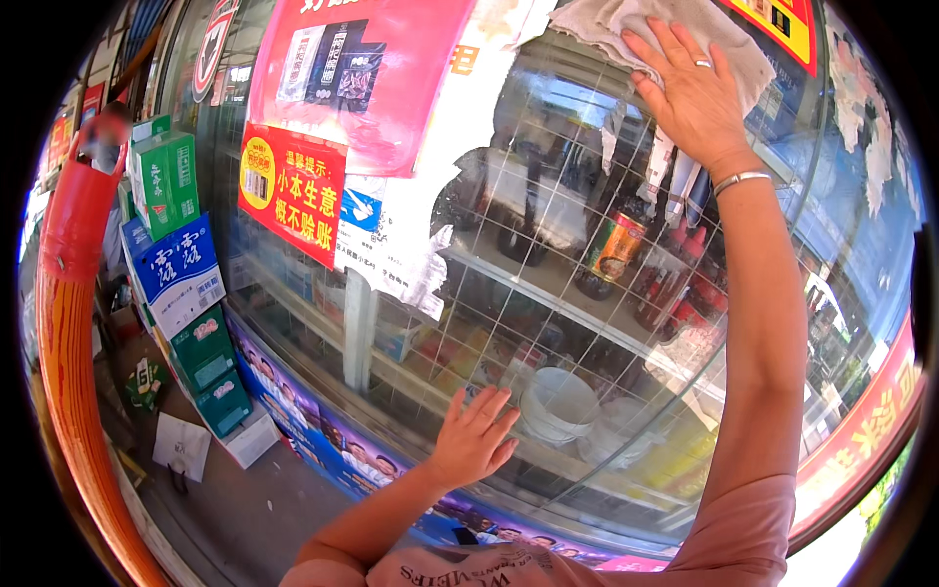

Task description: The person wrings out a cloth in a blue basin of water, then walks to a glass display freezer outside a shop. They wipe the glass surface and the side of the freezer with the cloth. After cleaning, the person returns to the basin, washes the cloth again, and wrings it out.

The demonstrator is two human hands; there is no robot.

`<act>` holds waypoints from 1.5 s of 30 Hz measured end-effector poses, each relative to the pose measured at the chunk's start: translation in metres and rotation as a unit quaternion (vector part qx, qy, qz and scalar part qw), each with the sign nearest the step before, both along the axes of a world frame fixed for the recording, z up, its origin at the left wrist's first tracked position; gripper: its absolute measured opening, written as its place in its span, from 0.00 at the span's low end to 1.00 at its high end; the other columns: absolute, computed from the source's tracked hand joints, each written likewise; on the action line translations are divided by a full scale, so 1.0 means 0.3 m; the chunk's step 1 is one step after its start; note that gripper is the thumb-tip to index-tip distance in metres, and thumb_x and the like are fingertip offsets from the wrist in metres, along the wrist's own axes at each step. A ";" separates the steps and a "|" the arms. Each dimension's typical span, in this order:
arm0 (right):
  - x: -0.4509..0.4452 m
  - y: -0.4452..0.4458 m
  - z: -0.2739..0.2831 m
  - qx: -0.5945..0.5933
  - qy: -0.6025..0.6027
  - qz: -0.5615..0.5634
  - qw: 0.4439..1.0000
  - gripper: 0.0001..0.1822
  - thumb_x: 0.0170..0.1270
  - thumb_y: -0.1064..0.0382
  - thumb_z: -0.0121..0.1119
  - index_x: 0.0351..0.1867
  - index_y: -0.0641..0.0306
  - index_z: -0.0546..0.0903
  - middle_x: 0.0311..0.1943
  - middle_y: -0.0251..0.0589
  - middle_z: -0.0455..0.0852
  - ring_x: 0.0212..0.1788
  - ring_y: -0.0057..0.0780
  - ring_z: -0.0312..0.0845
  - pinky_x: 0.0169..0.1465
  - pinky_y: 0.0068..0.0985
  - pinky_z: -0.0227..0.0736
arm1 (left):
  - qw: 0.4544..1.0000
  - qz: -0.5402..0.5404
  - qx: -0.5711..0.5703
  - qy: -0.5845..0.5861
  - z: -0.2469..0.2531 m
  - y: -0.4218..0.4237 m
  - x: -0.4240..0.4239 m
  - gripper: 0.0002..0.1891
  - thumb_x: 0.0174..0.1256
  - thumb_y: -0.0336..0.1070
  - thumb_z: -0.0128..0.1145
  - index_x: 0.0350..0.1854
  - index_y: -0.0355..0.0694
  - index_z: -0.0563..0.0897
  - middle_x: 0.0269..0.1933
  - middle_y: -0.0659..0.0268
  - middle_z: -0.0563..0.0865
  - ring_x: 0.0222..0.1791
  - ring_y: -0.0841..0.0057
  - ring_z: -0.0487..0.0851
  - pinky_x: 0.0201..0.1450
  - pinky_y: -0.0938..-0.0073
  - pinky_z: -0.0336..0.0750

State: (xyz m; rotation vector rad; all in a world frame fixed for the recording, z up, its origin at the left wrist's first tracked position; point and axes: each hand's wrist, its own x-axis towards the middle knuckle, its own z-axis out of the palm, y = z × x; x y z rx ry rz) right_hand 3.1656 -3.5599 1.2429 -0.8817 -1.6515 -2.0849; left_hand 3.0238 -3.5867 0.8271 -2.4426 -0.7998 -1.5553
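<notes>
My right hand (686, 95), with a ring and a metal bangle, presses a light, greyish cloth (722, 44) flat against the upper part of a shop window (477, 293). My left hand (475, 436) rests against the lower glass, fingers spread, with nothing in it. Between the hands, shelves show through the glass, with a can (615, 246) bearing a coloured label and a white bucket (559, 407). Torn white paper remnants (418, 275) cling to the pane left of centre, beside a pink poster (389, 81) and a red and yellow notice (293, 194).
Stacked cartons, among them a blue and white one (176, 271) and a green one (165, 183), stand at the left. An orange wooden pole (77, 381) with a red wrapped top rises at the far left. A small white box (181, 446) lies on the floor.
</notes>
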 end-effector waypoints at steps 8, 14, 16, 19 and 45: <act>0.068 -0.130 -0.394 -0.220 0.003 -0.044 0.974 0.24 0.48 0.52 0.58 0.50 0.47 0.76 0.57 0.41 0.68 0.64 0.40 0.55 0.67 0.48 0.39 | 1.000 0.009 -0.004 -0.004 -0.013 0.012 -0.053 0.19 0.52 0.42 0.59 0.48 0.43 0.78 0.60 0.59 0.70 0.60 0.64 0.68 0.64 0.53 0.51; 0.053 -0.039 0.180 0.033 0.071 -0.128 0.989 0.19 0.64 0.48 0.42 0.55 0.46 0.73 0.60 0.33 0.68 0.63 0.36 0.59 0.62 0.43 0.50 | 1.000 -0.022 0.005 -0.017 -0.011 0.000 0.016 0.20 0.52 0.41 0.60 0.48 0.42 0.76 0.59 0.58 0.70 0.59 0.63 0.68 0.60 0.49 0.54; 0.000 -0.056 0.118 -0.019 0.113 -0.106 0.988 0.25 0.64 0.45 0.44 0.61 0.50 0.67 0.65 0.43 0.60 0.68 0.41 0.48 0.65 0.47 0.42 | 1.000 -0.011 0.000 -0.017 -0.023 -0.001 0.013 0.21 0.52 0.41 0.59 0.49 0.42 0.76 0.59 0.57 0.70 0.59 0.62 0.68 0.60 0.48 0.55; 0.039 -0.022 -0.096 0.006 0.011 -0.009 1.000 0.20 0.62 0.48 0.45 0.55 0.43 0.72 0.62 0.33 0.66 0.64 0.34 0.58 0.63 0.46 0.47 | 1.000 0.000 -0.005 -0.011 -0.031 -0.012 0.014 0.20 0.52 0.39 0.59 0.49 0.40 0.76 0.59 0.56 0.70 0.58 0.60 0.69 0.61 0.50 0.54; 0.767 -0.479 -0.329 0.044 0.202 0.049 0.977 0.20 0.57 0.47 0.51 0.47 0.52 0.79 0.55 0.37 0.72 0.63 0.36 0.59 0.62 0.51 0.46 | 0.997 -0.046 0.043 0.040 0.060 -0.343 0.593 0.16 0.50 0.38 0.58 0.43 0.40 0.78 0.55 0.57 0.74 0.56 0.59 0.71 0.61 0.50 0.54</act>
